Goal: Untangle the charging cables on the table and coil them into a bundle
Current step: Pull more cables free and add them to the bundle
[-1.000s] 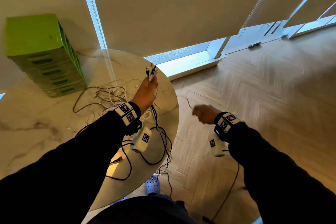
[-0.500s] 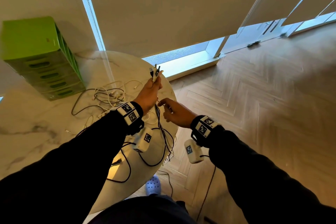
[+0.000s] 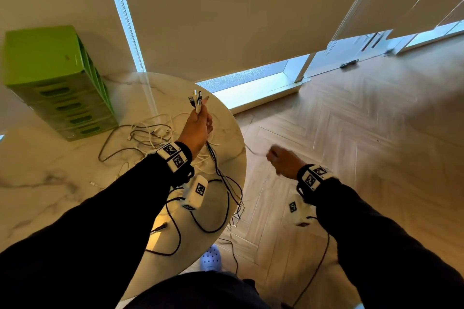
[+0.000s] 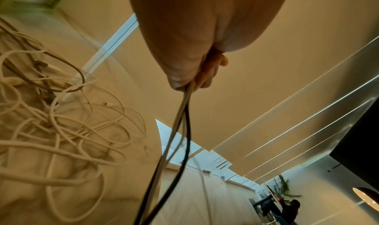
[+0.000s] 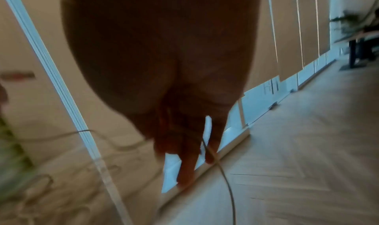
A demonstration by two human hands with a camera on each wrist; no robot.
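Observation:
My left hand (image 3: pixel 198 123) is raised over the round marble table (image 3: pixel 50 183) and grips a bunch of cable ends (image 3: pixel 196 101), plugs pointing up. Black and pale cables (image 4: pixel 180 131) hang from its fist (image 4: pixel 197 69) and trail over the table edge. My right hand (image 3: pixel 282 160) is out past the table's rim over the floor, blurred. It pinches a thin grey cable (image 5: pixel 223 176) that runs back toward the table. A tangle of white and dark cables (image 3: pixel 148 133) lies on the table behind the left wrist.
A green slotted box (image 3: pixel 57 83) stands at the table's far left. Black camera leads (image 3: pixel 175 233) loop on the near table edge. Wood floor (image 3: pixel 376 133) lies to the right, a blind-covered window behind. A light blue shoe (image 3: pixel 211 258) shows below the table.
My right hand was beside the left hand half a second ago; it has pulled out to the right with a thin cable. The left hand stays raised with the cable ends.

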